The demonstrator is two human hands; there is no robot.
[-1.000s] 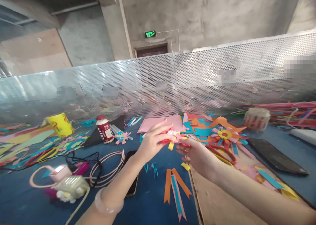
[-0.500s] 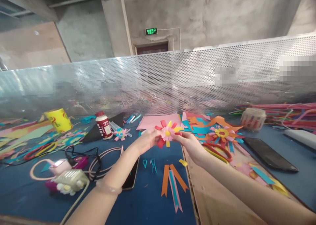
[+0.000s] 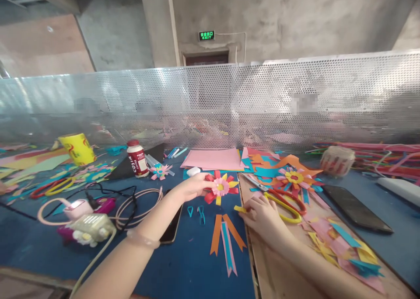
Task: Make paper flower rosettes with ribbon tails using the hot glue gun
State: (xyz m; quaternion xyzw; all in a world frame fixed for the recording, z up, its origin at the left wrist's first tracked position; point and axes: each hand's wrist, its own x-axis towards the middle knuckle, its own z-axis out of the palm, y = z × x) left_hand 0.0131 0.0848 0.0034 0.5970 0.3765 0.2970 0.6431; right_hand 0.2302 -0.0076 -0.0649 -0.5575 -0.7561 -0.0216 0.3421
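Note:
Pinched at its left edge, a paper flower (image 3: 221,187) with red and yellow outer petals and a pink layer is in my left hand (image 3: 196,187). My right hand (image 3: 262,212), lower on the right, has its fingers closed on a small yellow paper strip (image 3: 240,209). Below the flower lie two orange paper ribbons (image 3: 216,235) and a pink-and-blue ribbon (image 3: 229,248) with notched ends. Two small blue loops (image 3: 201,214) rest left of them. Scissors with red and yellow handles (image 3: 285,207) lie just beyond my right hand.
A finished-looking orange and pink paper flower (image 3: 294,176) lies at right, near a black phone (image 3: 356,208). Pink paper sheets (image 3: 211,159) lie at the back before a perforated metal screen (image 3: 210,106). Left are a bottle (image 3: 138,159), a yellow roll (image 3: 78,149), cables and a power adapter (image 3: 93,229).
My right hand has left the flower, moved down toward me and taken hold of the yellow strip from the table. My left hand still holds the flower, now slightly lower.

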